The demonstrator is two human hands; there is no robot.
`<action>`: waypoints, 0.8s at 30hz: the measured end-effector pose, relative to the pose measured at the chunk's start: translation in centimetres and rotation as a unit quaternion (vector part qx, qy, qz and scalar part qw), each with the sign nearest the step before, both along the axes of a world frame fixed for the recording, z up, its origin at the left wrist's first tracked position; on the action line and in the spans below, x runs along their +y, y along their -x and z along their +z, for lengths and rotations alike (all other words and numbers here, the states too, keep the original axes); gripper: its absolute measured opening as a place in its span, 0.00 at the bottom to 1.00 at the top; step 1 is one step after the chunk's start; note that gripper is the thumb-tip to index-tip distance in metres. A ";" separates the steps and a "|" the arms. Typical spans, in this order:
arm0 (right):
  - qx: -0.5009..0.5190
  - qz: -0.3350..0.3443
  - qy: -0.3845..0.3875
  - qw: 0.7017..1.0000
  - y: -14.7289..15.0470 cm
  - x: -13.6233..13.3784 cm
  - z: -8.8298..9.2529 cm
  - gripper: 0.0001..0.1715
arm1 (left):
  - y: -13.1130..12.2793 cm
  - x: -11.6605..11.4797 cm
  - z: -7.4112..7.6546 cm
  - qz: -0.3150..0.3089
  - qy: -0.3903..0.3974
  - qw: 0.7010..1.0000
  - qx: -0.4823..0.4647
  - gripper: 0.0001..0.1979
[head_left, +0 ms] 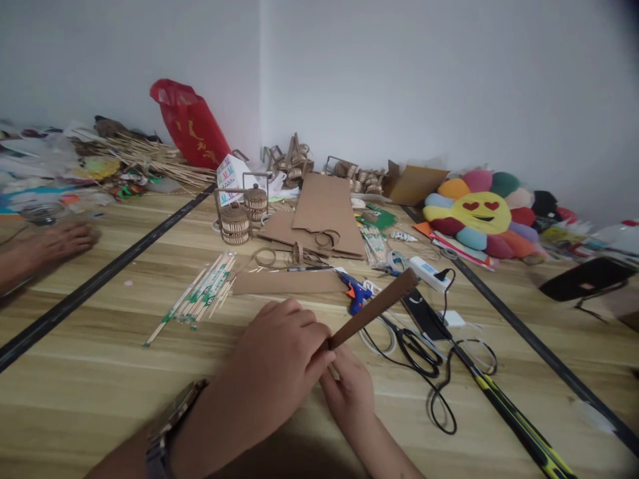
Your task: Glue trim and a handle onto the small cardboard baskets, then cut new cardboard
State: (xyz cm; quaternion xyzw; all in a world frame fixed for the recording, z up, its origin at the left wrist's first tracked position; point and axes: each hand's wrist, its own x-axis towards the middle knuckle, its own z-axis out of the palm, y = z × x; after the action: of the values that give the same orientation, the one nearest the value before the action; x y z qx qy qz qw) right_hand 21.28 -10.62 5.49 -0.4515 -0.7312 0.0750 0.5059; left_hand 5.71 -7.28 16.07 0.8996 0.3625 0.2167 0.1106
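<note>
And there you were, hands together over the worktop nr its near edge, a cardboard strip poking up past your fingers! Your left hand, w/ a watch on the wrist, had its fingers curled, tips pinched on the strip's lower end. Your right hand was tucked in just under, fingers bent toward the same spot, but the left one hid the contact, so I couldn't tell if it gripped too.

Now, the strip: plain brown, long 'n' narrow, flat-faced, approx straight, w/ a thin darker line down its lower side. It slanted up toward the worktop's right edge, held above the surface, free end cut square-ish.

Beyond it, a blue glue gun w/ orange trigger lay nr a white power strip. A flat cardboard pc lay just left of the gun; bigger cardboard sheets overlapped toward the far edge. Left of those, pkts of sticks, w/ two lidded baskets upright behind 'em. By the left edge, a co-worker's hand rested palm-down. Far right corner: a multicoloured flower cushion, yellow centre, red hearts.
</note>
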 end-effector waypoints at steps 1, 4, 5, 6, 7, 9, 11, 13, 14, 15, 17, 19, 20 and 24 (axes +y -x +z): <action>0.005 0.004 0.002 1.000 0.0 0.0 0.1 0.11 | 0.0 0.0 0.1 0.000 -0.001 1.000 0.000 0.02; 0.026 0.006 0.013 1.000 -0.1 0.0 0.7 0.09 | 0.0 0.1 0.2 -0.001 -0.006 1.000 0.001 0.02; 0.034 0.005 0.017 0.999 -0.2 0.0 1.0 0.08 | 0.0 0.1 0.2 -0.003 -0.005 1.000 0.004 0.02; 0.042 0.003 0.022 0.999 -0.2 0.0 1.3 0.07 | 0.0 0.1 0.2 -0.004 -0.003 1.000 0.006 0.02; 0.050 0.001 0.026 0.998 -0.3 0.0 1.6 0.06 | 0.0 0.1 0.2 -0.006 0.000 1.000 0.008 0.02; 0.061 -0.002 0.026 0.998 -0.3 0.0 2.2 0.05 | -0.2 0.1 0.2 -0.006 0.004 1.000 0.008 0.03; 0.065 -0.003 0.017 0.998 -0.3 -0.1 2.6 0.05 | -0.3 0.0 0.1 -0.005 0.006 1.000 0.008 0.03; 0.061 -0.003 0.008 0.998 -0.4 -0.1 2.8 0.06 | -0.3 -0.1 0.1 -0.007 0.003 1.000 0.008 0.03; 0.058 -0.003 0.006 0.998 -0.4 -0.1 2.8 0.07 | -0.1 -0.1 0.1 -0.012 -0.003 1.000 0.000 0.02; 0.053 -0.004 0.007 0.999 -0.4 -0.1 2.8 0.08 | 0.3 0.0 0.3 -0.020 -0.013 1.000 -0.015 0.01; 0.040 -0.008 0.009 0.999 -0.5 -0.1 2.8 0.08 | 1.6 0.3 0.7 -0.033 -0.040 0.997 -0.066 0.06; 0.029 -0.012 0.007 0.999 -0.5 0.0 2.8 0.09 | 3.5 0.8 1.1 -0.011 -0.061 0.991 -0.123 0.09; 0.025 -0.013 0.005 1.000 -0.5 0.0 2.8 0.09 | 4.5 1.1 1.2 0.023 -0.062 0.986 -0.150 0.10; 0.020 -0.012 0.003 1.000 -0.5 0.1 2.8 0.10 | 7.8 1.6 -0.4 0.132 0.054 0.970 -0.197 0.16</action>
State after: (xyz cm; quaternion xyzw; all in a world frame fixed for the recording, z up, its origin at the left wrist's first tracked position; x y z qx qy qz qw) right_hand 21.74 -10.52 8.29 -0.4604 -0.7149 0.0799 0.5201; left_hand -2.07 -5.65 15.64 0.7758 0.4605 0.3826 0.1990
